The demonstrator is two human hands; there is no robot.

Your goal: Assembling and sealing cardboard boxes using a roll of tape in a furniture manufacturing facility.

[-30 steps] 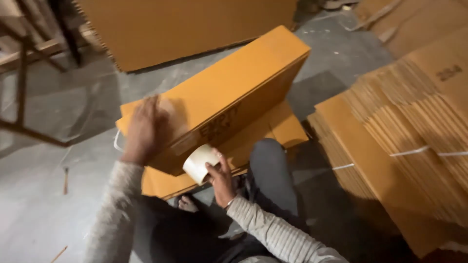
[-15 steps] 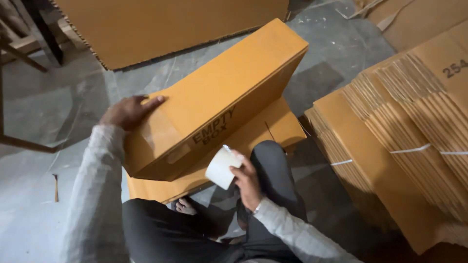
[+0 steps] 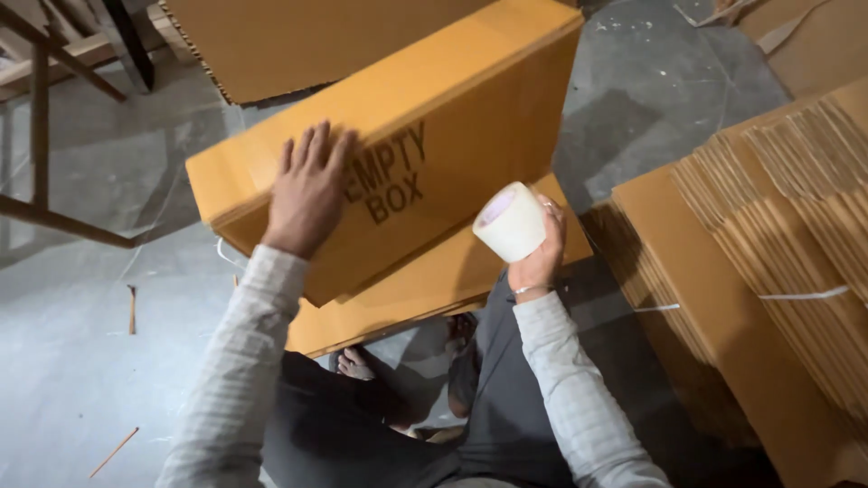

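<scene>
Now the left hand [image 3: 310, 192], spread flat, has slid onto the printed side of the tilted cardboard box [image 3: 452, 117], while the right hand [image 3: 540, 248] still grips the tape roll [image 3: 512, 222].

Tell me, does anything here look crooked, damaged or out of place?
The long cardboard box sits tilted, one end raised, steadied by the left hand flat on its side. The right hand holds a roll of tape. Thin sticks lie scattered on the floor. Nothing looks damaged.
</scene>
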